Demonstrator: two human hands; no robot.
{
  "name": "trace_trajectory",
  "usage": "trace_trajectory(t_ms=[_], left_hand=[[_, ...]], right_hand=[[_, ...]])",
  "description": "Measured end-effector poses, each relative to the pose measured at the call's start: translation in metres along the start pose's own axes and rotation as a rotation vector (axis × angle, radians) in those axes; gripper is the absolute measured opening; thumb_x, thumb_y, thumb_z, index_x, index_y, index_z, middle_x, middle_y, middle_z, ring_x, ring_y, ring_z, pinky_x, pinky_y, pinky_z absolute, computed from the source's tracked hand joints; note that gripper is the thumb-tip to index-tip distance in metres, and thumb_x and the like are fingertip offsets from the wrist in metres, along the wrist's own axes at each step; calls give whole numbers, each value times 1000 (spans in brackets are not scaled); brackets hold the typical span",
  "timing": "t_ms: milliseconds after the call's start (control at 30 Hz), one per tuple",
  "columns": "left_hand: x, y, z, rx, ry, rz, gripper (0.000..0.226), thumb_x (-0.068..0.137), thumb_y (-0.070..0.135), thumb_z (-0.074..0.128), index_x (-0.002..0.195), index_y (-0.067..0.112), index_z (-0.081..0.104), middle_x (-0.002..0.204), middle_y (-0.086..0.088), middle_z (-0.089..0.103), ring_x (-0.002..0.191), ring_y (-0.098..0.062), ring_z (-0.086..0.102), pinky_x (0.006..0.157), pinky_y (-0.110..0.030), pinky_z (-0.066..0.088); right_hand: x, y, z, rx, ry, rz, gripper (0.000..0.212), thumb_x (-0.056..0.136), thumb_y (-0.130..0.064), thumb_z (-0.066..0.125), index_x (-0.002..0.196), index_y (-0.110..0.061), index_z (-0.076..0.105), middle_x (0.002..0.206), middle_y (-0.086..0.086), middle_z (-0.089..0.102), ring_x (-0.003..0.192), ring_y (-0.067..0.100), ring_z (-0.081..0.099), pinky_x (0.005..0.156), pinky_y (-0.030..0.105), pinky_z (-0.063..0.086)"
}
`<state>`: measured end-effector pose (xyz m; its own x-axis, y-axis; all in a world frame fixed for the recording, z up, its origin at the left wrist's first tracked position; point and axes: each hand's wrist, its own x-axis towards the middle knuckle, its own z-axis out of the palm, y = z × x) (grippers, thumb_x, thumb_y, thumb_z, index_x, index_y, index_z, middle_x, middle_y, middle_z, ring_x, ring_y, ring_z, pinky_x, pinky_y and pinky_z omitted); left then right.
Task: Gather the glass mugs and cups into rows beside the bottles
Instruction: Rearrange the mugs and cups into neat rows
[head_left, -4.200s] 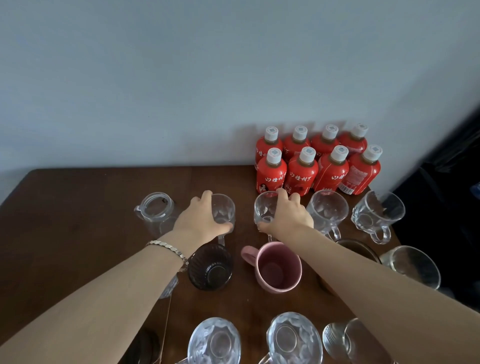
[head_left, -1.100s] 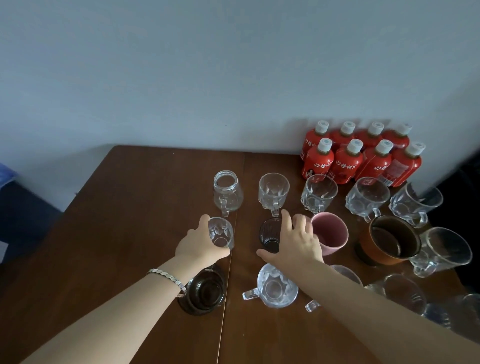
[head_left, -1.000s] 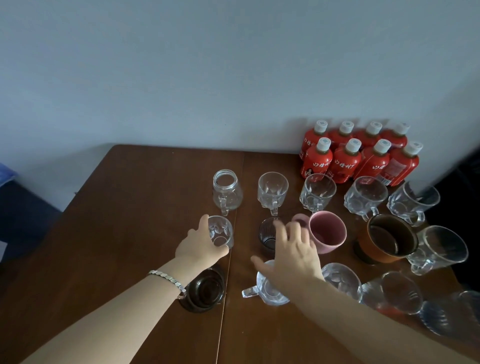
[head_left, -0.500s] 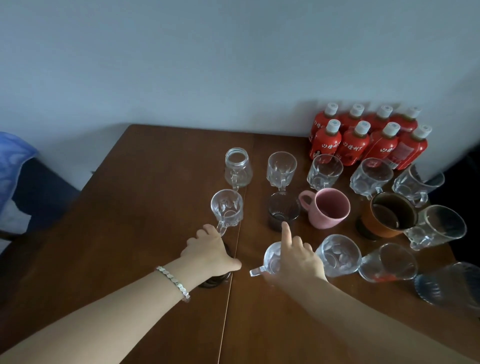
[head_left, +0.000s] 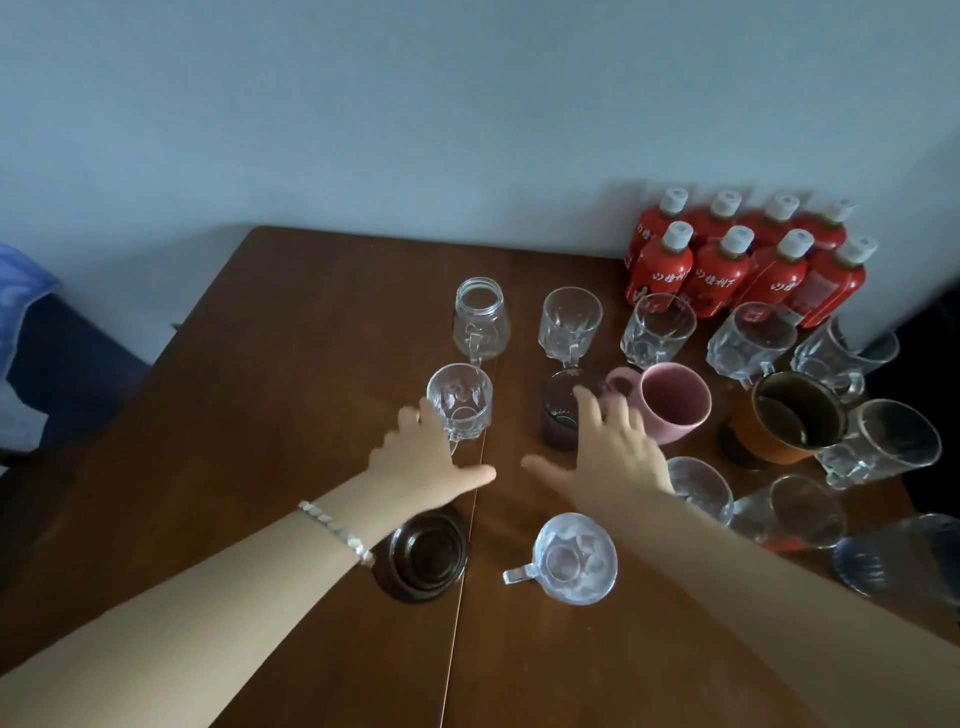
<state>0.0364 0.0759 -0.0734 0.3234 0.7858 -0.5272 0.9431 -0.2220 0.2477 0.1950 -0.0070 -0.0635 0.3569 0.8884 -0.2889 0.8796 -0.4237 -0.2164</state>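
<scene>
Several red bottles (head_left: 724, 270) with white caps stand at the table's far right corner. A row of clear glass mugs runs leftward in front of them, from a jar-shaped mug (head_left: 479, 318) to a mug (head_left: 570, 323) and beyond. My left hand (head_left: 423, 462) is spread flat, fingers touching a clear mug (head_left: 461, 402). My right hand (head_left: 610, 449) hovers with fingers apart over a dark glass cup (head_left: 560, 413), beside a pink mug (head_left: 670, 401). A clear mug (head_left: 574, 558) and a dark round cup (head_left: 422, 556) sit under my forearms.
A brown mug (head_left: 789, 418) and more clear glasses (head_left: 883, 441) crowd the right edge of the wooden table (head_left: 270, 415). A seam runs down the tabletop between my hands. A blue chair (head_left: 31, 322) stands off the left edge. The wall is close behind.
Both hands have left the near dark cup and near clear mug and moved forward. The left now touches the clear mug, the right hovers over the dark glass cup.
</scene>
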Motion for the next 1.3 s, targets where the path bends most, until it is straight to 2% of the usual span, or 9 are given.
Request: trace_trajectory(t_ms=[100,200,300,467,700,967,1167,1233,1300], left_hand=[[29,4,-9,-40,114,155,109,75,43,76,152,16,2,158,-7,11,140,-32,33,110,-45,39],[52,6,-10,-121,45,155,109,74,28,80,152,21,5,159,-2,8,141,-32,33,109,-47,41],[63,4,-8,-187,76,145,98,74,15,77,151,18,17,155,-4,20,134,-30,43,104,-43,47],[68,-5,-2,-248,154,101,87,74,25,78,147,17,31,146,-5,30,128,-30,45,102,-42,48],[68,-7,2,-257,191,116,85,72,28,79,144,19,35,143,-3,34,126,-28,46,100,-41,50],[65,-5,4,-194,170,147,85,73,30,78,145,18,34,144,-4,33,127,-27,46,100,-41,50],[64,-3,3,-157,138,121,86,75,33,76,147,19,29,147,-5,30,130,-28,44,101,-41,50],[61,4,1,-104,124,72,89,76,39,74,148,21,24,150,-7,27,133,-29,39,104,-42,46],[55,18,-1,-10,200,48,88,79,47,68,148,19,22,151,-8,25,136,-29,32,108,-43,39]], right_hand=[[37,6,-7,38,20,-6,99,79,-51,68,152,-20,7,155,11,19,142,34,22,113,44,29],[57,9,-6,102,-88,24,99,79,-41,72,152,-19,10,152,11,27,139,34,32,108,42,37],[58,13,-4,106,-70,44,89,77,-40,72,148,-15,24,144,8,36,132,30,42,101,37,43],[47,16,4,117,-32,55,89,76,-49,71,146,-16,29,144,5,37,132,26,42,102,36,42],[43,16,11,204,16,101,93,75,-54,71,148,-17,28,146,5,37,135,25,38,105,34,40],[45,10,14,235,26,121,95,75,-58,68,148,-15,26,145,6,36,134,27,38,103,35,41],[41,6,15,188,16,161,100,75,-68,60,149,-15,20,144,7,35,132,25,40,95,35,47],[38,10,9,171,6,155,105,73,-73,57,151,-16,14,147,7,32,135,26,37,98,36,46],[33,21,-3,185,50,117,100,76,-72,53,151,-18,16,149,5,31,138,25,34,104,38,41]])
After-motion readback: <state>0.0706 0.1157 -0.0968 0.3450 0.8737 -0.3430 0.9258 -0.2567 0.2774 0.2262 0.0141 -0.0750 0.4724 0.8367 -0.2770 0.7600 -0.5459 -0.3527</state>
